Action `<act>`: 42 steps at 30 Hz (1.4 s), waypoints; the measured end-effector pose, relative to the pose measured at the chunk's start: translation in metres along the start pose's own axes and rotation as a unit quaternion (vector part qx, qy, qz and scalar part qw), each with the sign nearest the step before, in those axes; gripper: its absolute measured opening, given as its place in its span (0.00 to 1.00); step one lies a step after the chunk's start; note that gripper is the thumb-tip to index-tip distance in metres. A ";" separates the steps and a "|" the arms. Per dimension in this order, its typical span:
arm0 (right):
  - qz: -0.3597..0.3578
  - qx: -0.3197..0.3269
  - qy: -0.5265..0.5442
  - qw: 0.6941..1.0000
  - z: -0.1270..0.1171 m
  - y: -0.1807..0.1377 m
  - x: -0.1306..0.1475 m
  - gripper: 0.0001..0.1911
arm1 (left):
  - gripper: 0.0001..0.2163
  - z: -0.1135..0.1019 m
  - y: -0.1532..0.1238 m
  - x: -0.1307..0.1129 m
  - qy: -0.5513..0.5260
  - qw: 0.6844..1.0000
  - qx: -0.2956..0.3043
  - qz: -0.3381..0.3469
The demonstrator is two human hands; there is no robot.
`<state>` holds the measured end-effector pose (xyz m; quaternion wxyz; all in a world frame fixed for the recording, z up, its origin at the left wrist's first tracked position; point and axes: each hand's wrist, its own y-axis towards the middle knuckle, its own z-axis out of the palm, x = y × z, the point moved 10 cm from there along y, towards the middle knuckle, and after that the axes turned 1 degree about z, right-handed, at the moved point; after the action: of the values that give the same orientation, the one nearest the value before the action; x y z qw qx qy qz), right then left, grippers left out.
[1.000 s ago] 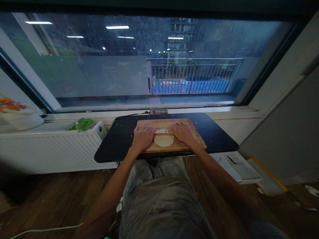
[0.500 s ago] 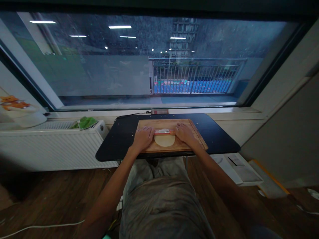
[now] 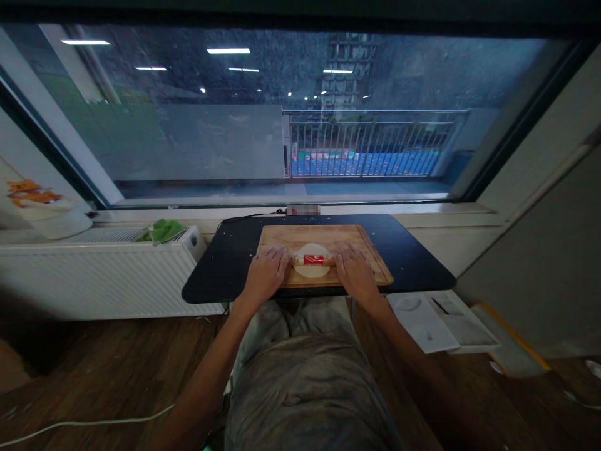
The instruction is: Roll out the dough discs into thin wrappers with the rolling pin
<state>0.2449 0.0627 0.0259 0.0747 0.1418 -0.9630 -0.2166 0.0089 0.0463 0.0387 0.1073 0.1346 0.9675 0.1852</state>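
Note:
A wooden cutting board (image 3: 366, 250) lies on a small black table (image 3: 413, 263). On the board sits a round flat piece of pale dough (image 3: 312, 251). A rolling pin with a red label (image 3: 312, 259) lies across the dough. My left hand (image 3: 265, 274) presses flat on the pin's left end, fingers stretched forward. On the pin's right end rests my right hand (image 3: 354, 270), also laid flat. Both ends of the pin are hidden under my hands.
A white radiator (image 3: 94, 275) stands to the left, with a green cloth (image 3: 162, 230) on top. A large window (image 3: 282, 119) fills the wall ahead. White papers (image 3: 441, 316) lie on the wooden floor at right. A white cable (image 3: 94, 423) runs across the floor at lower left.
Both hands have drawn the rolling pin toward me, from the dough's far edge to its middle. More of the dough now shows beyond the pin.

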 end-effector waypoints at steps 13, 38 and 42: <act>0.011 0.005 -0.004 1.000 -0.002 -0.009 0.001 0.31 | 0.25 0.004 -0.018 0.005 -0.039 0.999 -0.004 0.006; -0.016 0.087 -0.107 0.990 0.016 0.063 -0.001 0.24 | 0.21 0.029 0.043 0.031 -0.001 0.999 0.051 -0.007; -0.031 0.106 -0.116 0.987 0.029 0.075 -0.008 0.22 | 0.20 0.035 0.051 0.026 0.028 0.997 0.067 0.039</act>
<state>0.2282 0.1412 0.0317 -0.0595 0.1525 -0.9778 -0.1307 0.0048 0.1113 0.0223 0.0641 0.1735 0.9744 0.1276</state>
